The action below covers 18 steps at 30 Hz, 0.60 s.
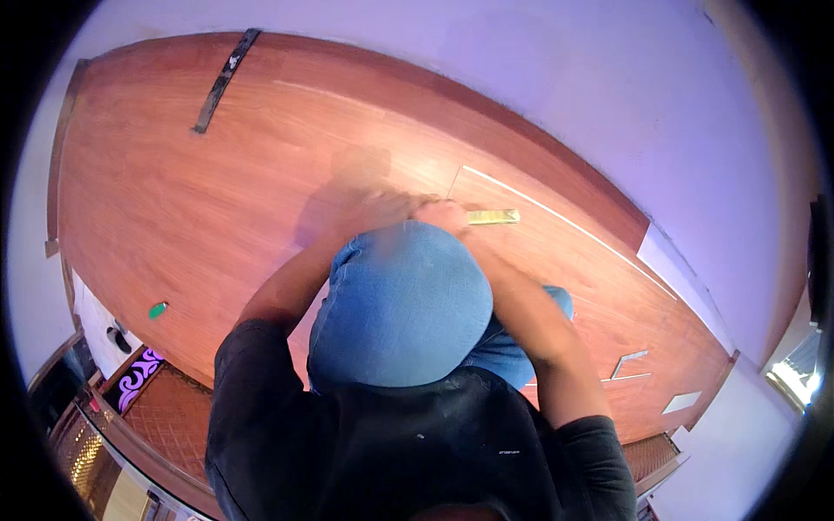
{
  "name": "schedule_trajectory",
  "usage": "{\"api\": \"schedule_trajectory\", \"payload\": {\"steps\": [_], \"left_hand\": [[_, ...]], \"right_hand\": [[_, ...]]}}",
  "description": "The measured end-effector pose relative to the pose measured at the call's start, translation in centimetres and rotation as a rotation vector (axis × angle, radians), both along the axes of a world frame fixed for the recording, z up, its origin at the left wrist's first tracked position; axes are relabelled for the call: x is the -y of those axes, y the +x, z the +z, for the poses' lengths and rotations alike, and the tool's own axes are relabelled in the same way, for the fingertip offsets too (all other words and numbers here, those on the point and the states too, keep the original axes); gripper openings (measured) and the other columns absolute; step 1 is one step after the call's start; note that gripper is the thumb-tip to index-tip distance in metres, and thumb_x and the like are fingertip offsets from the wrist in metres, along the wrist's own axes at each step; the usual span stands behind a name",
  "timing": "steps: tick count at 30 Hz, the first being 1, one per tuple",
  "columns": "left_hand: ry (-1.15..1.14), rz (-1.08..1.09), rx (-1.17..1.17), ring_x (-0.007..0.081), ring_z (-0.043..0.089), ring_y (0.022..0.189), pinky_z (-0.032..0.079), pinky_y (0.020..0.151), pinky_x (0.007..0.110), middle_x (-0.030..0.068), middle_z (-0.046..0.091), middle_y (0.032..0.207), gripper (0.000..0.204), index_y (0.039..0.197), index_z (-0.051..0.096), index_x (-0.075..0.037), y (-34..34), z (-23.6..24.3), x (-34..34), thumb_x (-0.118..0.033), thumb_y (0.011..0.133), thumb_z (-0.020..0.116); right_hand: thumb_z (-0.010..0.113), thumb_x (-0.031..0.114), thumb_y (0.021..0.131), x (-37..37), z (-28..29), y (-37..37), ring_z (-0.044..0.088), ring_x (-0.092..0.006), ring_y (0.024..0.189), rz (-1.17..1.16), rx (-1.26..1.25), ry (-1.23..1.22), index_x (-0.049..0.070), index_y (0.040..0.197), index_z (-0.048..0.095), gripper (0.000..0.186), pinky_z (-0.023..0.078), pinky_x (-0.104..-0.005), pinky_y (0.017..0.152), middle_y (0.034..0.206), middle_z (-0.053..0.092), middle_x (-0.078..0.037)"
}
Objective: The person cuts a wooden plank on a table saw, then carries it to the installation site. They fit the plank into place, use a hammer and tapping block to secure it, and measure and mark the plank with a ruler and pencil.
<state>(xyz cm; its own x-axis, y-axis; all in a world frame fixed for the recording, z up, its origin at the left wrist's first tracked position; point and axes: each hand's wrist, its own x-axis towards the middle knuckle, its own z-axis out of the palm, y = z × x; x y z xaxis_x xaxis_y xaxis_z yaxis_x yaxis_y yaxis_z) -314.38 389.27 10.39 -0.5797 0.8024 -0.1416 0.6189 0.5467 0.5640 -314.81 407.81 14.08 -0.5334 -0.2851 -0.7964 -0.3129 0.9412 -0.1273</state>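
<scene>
My black shirt (434, 434) fills the bottom of the frame. Just past it is my knee in blue jeans (408, 304), big and round in the middle. My arms go around both sides of it, and my hands are close together just past its top.

My left hand (378, 208) is blurry and low over the red-brown wood-look floor (191, 200). I can't tell if its fingers are open or closed, or if it has anything in it. My right hand (441, 214) is right beside it, with the back of it showing. A short, flat yellow strip (493, 216) sticks out from its right side, and the strip's left end meets my hand. I can't tell if my fingers are around the strip or only next to it, because my hand hides that end. The rest of the strip points to the right, a little right of the middle of the frame.

A thin white line (569, 229) slants down past the strip to the right. A small green thing (157, 310) lies at the left. A long dark strip (228, 80) lies at the upper left, well apart from my hands. Farthest off is the pale purple wall (608, 87) along the top right.
</scene>
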Motion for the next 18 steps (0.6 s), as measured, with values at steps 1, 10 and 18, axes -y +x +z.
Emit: {"api": "schedule_trajectory", "payload": {"steps": [1, 10, 18], "left_hand": [[-0.052, 0.041, -0.015, 0.0324, 0.053, 0.138, 0.039, 0.116, 0.052, 0.0139, 0.059, 0.143, 0.045, 0.141, 0.063, -0.013, 0.4, 1.8, 1.4, -0.032, 0.100, 0.062], [-0.237, 0.614, -0.151, 0.0365, 0.057, 0.129, 0.043, 0.108, 0.053, 0.0158, 0.061, 0.136, 0.036, 0.133, 0.065, -0.014, -5.8, -1.7, 18.3, -0.034, 0.103, 0.062], [-0.562, 1.079, -0.150, 0.0351, 0.053, 0.141, 0.041, 0.116, 0.051, 0.0148, 0.056, 0.149, 0.045, 0.141, 0.058, -0.012, -24.9, -5.9, 30.1, -0.037, 0.104, 0.056]], "right_hand": [[0.059, 0.034, 0.099, -0.1, -1.2, 0.6, 0.062, -0.0317, 0.130, -0.155, 0.153, -0.016, 0.007, 0.131, 0.066, 0.042, 0.043, -0.0473, 0.116, 0.126, 0.071, -0.017], [0.075, 0.036, 0.089, -4.4, -7.1, 2.2, 0.062, -0.0311, 0.127, 0.050, -0.229, -0.326, 0.013, 0.122, 0.069, 0.041, 0.045, -0.0432, 0.114, 0.127, 0.068, -0.012], [0.070, 0.027, 0.084, -10.2, -12.2, 2.9, 0.064, -0.0299, 0.110, 0.326, -0.303, -0.357, 0.010, 0.096, 0.071, 0.021, 0.051, -0.0419, 0.102, 0.108, 0.070, -0.010]]}}
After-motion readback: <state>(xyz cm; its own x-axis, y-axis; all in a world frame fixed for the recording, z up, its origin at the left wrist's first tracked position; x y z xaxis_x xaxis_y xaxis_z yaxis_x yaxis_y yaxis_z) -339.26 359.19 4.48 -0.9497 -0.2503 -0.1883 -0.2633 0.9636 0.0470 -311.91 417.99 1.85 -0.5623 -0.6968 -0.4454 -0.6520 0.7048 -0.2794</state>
